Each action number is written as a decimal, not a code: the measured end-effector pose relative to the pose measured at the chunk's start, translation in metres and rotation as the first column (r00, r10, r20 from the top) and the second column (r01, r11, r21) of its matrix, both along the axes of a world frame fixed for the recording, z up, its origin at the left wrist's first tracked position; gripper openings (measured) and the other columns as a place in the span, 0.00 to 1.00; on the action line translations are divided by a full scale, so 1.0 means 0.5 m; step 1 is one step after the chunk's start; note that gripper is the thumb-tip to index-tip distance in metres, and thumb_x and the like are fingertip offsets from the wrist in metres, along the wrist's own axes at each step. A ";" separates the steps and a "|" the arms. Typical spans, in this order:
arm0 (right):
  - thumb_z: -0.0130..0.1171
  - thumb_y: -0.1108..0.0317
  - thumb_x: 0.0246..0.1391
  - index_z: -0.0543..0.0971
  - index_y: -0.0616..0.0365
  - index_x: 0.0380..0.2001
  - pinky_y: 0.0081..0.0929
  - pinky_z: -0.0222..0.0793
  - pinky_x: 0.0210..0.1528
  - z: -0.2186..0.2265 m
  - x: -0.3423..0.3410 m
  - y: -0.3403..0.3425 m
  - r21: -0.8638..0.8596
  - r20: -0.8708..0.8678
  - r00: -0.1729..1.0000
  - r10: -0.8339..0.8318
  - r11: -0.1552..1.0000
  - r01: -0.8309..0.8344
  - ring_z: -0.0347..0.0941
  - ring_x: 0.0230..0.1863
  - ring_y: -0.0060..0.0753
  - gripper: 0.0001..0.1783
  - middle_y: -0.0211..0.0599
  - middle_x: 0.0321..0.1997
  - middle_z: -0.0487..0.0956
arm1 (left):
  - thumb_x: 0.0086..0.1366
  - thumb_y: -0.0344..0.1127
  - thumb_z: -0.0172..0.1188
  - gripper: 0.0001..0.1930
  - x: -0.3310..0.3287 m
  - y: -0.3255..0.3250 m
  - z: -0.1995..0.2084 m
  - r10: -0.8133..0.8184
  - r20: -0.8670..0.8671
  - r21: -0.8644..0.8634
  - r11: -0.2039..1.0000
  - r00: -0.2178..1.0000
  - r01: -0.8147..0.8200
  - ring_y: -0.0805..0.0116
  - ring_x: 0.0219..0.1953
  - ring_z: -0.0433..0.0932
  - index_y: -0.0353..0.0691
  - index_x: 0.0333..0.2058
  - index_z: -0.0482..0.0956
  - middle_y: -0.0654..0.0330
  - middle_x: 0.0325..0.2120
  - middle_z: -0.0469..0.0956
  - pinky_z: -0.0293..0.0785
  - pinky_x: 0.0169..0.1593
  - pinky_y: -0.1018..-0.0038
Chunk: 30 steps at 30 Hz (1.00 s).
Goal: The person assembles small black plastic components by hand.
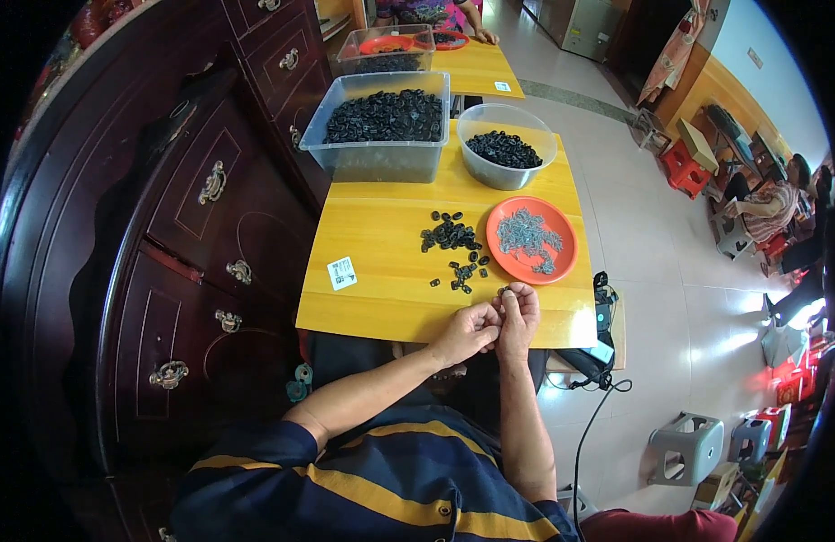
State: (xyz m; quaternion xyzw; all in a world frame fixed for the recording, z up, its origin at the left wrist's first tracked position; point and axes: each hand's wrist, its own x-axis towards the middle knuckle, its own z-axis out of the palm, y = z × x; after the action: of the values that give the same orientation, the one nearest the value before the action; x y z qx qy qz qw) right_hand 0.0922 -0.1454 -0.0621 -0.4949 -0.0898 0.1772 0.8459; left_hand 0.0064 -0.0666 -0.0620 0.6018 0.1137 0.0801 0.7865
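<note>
My right hand [517,322], over the table's front edge, pinches a small dark piece [503,291] between thumb and forefinger. It looks like the black oval parts on the table. My left hand [470,335] meets it from the left with curled, closed fingers; what they hold, if anything, is hidden. Just beyond my hands lies a loose group of small black oval parts [452,235], some with openings in them. An orange-red plate [562,268] to their right carries a heap of small silvery metal pieces [526,235].
Toward the back of the yellow table [381,235] stand a clear rectangular bin [381,165] and a round clear tub [506,174], both holding black parts. A white label [342,273] lies at left. Dark wooden cabinets [191,226] border the left side. Another person sits at the far table.
</note>
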 end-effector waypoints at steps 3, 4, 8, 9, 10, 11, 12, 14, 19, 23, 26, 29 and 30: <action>0.54 0.77 0.60 0.72 0.58 0.39 0.16 0.70 0.37 -0.004 0.004 -0.001 -0.009 -0.016 1.000 -0.005 1.000 0.005 0.71 0.33 0.17 0.05 0.28 0.35 0.75 | 0.65 0.22 0.54 0.03 -0.003 0.005 0.014 -0.074 -0.084 -0.011 0.997 0.994 0.074 0.78 0.31 0.77 0.36 0.35 0.72 0.65 0.29 0.76 0.76 0.35 0.79; 0.54 0.77 0.60 0.72 0.58 0.39 0.15 0.70 0.37 -0.004 0.005 0.000 -0.011 -0.002 1.000 -0.009 1.000 0.009 0.71 0.33 0.17 0.05 0.28 0.35 0.75 | 0.65 0.21 0.55 0.03 -0.005 0.007 0.016 -0.081 -0.038 0.030 0.996 0.996 0.082 0.78 0.31 0.77 0.36 0.36 0.73 0.65 0.29 0.76 0.75 0.35 0.80; 0.54 0.77 0.60 0.73 0.58 0.39 0.15 0.70 0.37 -0.011 0.006 0.001 -0.011 -0.015 1.000 0.002 1.000 -0.002 0.71 0.33 0.17 0.05 0.27 0.34 0.75 | 0.59 0.18 0.56 0.06 -0.003 0.009 0.014 -0.053 0.048 0.152 0.987 0.997 0.045 0.79 0.29 0.75 0.35 0.35 0.75 0.67 0.26 0.76 0.74 0.34 0.80; 0.54 0.77 0.60 0.73 0.58 0.39 0.15 0.70 0.37 -0.011 0.006 0.001 -0.010 -0.016 1.000 0.004 1.000 -0.005 0.71 0.33 0.17 0.05 0.27 0.34 0.75 | 0.59 0.18 0.56 0.06 -0.004 0.009 0.018 -0.051 0.047 0.153 0.987 0.998 0.043 0.79 0.29 0.75 0.35 0.35 0.75 0.67 0.26 0.76 0.74 0.34 0.80; 0.54 0.77 0.59 0.73 0.58 0.39 0.15 0.70 0.37 -0.011 0.007 0.000 -0.019 0.003 1.000 0.013 1.000 -0.013 0.71 0.32 0.17 0.05 0.27 0.34 0.75 | 0.58 0.19 0.57 0.06 -0.007 0.009 0.022 -0.048 0.060 0.205 0.978 0.997 0.035 0.80 0.28 0.74 0.35 0.34 0.75 0.68 0.26 0.75 0.73 0.33 0.81; 0.54 0.77 0.59 0.72 0.58 0.39 0.15 0.70 0.37 -0.012 0.006 0.001 -0.029 0.022 1.000 0.022 0.999 -0.022 0.70 0.32 0.17 0.05 0.27 0.33 0.74 | 0.57 0.19 0.58 0.06 -0.008 0.010 0.026 -0.046 0.073 0.255 0.967 0.996 0.026 0.81 0.27 0.73 0.35 0.34 0.76 0.69 0.26 0.75 0.72 0.32 0.82; 0.54 0.77 0.59 0.72 0.58 0.39 0.15 0.70 0.37 -0.012 0.006 0.001 -0.030 0.021 1.000 0.021 0.999 -0.020 0.70 0.32 0.17 0.05 0.27 0.33 0.74 | 0.57 0.19 0.58 0.06 -0.009 0.013 0.021 -0.047 0.072 0.254 0.967 0.996 0.027 0.81 0.27 0.73 0.35 0.34 0.76 0.69 0.26 0.75 0.72 0.32 0.82; 0.55 0.77 0.59 0.72 0.58 0.39 0.15 0.69 0.36 -0.012 0.007 0.002 -0.045 -0.008 0.999 0.035 0.998 -0.035 0.70 0.32 0.16 0.05 0.27 0.33 0.74 | 0.59 0.22 0.59 0.08 -0.014 0.027 0.007 -0.065 0.002 0.373 0.926 0.998 0.059 0.84 0.31 0.73 0.35 0.38 0.77 0.70 0.28 0.75 0.72 0.35 0.83; 0.55 0.76 0.60 0.72 0.58 0.39 0.16 0.67 0.34 -0.010 0.012 -0.003 -0.039 -0.008 0.995 0.097 0.995 -0.097 0.70 0.30 0.16 0.05 0.27 0.32 0.74 | 0.62 0.24 0.58 0.08 -0.016 0.077 -0.002 0.158 0.037 0.333 0.929 0.987 -0.161 0.86 0.31 0.72 0.37 0.41 0.79 0.71 0.31 0.77 0.72 0.37 0.84; 0.55 0.76 0.60 0.72 0.58 0.38 0.17 0.67 0.34 0.005 0.009 -0.002 -0.066 -0.040 0.987 0.158 0.985 -0.160 0.70 0.29 0.17 0.04 0.26 0.31 0.74 | 0.63 0.23 0.58 0.11 -0.005 0.118 -0.014 0.221 0.108 0.267 0.933 0.969 -0.242 0.85 0.32 0.74 0.35 0.45 0.77 0.69 0.32 0.78 0.73 0.38 0.84; 0.55 0.76 0.60 0.72 0.58 0.38 0.18 0.68 0.34 0.002 0.014 -0.006 -0.073 -0.017 0.981 0.195 0.978 -0.196 0.71 0.29 0.18 0.04 0.27 0.31 0.74 | 0.63 0.25 0.62 0.12 0.004 0.122 -0.006 0.192 0.147 0.282 0.932 0.970 -0.227 0.84 0.33 0.74 0.35 0.45 0.77 0.67 0.33 0.78 0.74 0.40 0.83; 0.55 0.76 0.60 0.72 0.59 0.38 0.18 0.68 0.34 -0.008 0.020 -0.014 -0.117 0.021 0.973 0.229 0.967 -0.225 0.71 0.29 0.19 0.04 0.27 0.31 0.74 | 0.62 0.25 0.63 0.13 0.010 0.115 0.003 0.157 0.155 0.348 0.915 0.975 -0.203 0.84 0.32 0.74 0.35 0.45 0.77 0.68 0.32 0.78 0.74 0.39 0.83; 0.55 0.76 0.60 0.72 0.59 0.38 0.18 0.68 0.34 -0.006 0.019 -0.013 -0.119 0.019 0.973 0.230 0.967 -0.226 0.71 0.29 0.19 0.04 0.27 0.31 0.74 | 0.62 0.25 0.63 0.13 0.010 0.115 0.000 0.158 0.154 0.346 0.916 0.975 -0.203 0.84 0.32 0.74 0.35 0.45 0.77 0.68 0.32 0.78 0.74 0.39 0.83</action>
State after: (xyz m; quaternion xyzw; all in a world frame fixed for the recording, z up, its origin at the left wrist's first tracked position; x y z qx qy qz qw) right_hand 0.1018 -0.1521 -0.0650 -0.5323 -0.1497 0.2701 0.7882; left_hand 0.0116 -0.0090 -0.0619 0.7164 0.1039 0.2088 0.6576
